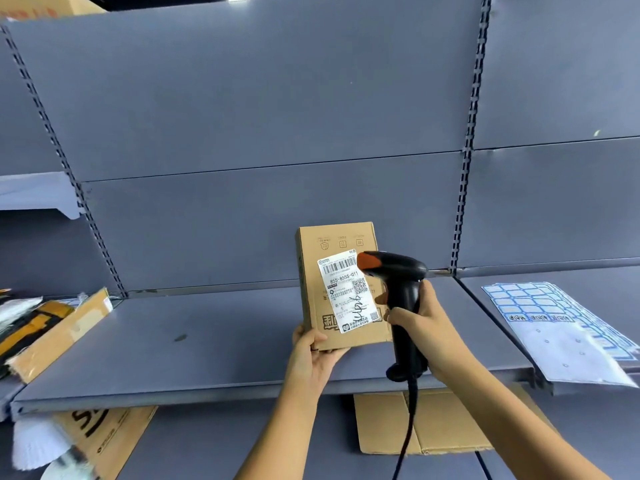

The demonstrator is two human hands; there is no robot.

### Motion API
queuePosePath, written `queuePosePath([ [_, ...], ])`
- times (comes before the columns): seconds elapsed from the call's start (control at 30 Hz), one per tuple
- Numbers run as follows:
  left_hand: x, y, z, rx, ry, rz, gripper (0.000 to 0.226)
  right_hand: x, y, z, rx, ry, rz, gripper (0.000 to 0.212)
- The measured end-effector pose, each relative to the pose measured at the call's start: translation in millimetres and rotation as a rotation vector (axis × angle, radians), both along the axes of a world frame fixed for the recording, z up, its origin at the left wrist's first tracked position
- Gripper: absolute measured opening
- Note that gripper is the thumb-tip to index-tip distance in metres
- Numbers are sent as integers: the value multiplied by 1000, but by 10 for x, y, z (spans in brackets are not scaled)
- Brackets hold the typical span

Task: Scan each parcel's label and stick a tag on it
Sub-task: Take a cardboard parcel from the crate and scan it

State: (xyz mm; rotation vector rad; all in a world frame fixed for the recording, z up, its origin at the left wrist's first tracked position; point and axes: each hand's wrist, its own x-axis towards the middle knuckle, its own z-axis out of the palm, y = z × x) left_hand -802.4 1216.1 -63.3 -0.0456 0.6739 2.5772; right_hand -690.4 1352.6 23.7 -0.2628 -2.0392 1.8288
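Observation:
A flat brown cardboard parcel (318, 292) stands upright over the grey shelf (194, 344). My left hand (313, 351) grips its lower left corner. A white shipping label (348, 296) with a barcode, a QR code and handwriting covers the parcel's front. My right hand (420, 327) grips the handle of a black barcode scanner (398, 285) with an orange tip. The scanner's head sits just right of the label, close to the barcode. Its cable hangs down below my hand.
Sheets of blue-bordered tags (554, 323) lie on the shelf at right. Parcels and a flattened carton (59, 334) sit at the left end. More cardboard (446, 424) lies on the lower shelf, with boxes (100, 441) at bottom left.

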Motion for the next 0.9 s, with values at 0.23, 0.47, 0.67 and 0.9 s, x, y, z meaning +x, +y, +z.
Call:
queuePosePath([
  [0.23,-29,-11,-22,-15,-16,-4,68,22,-145,60,168,20,-76,73],
  [0.47,-55,-42,-31,-44,-33,6,69,27,-179,30,216,10,-53,61],
  [0.67,-46,-42,-22,-46,-16,-13,68,8,-121,18,218,15,-53,63],
  [0.9,-26,-114,-31,-138,-20,-64,39,-346,530,-330,-259,-122,-226,56],
])
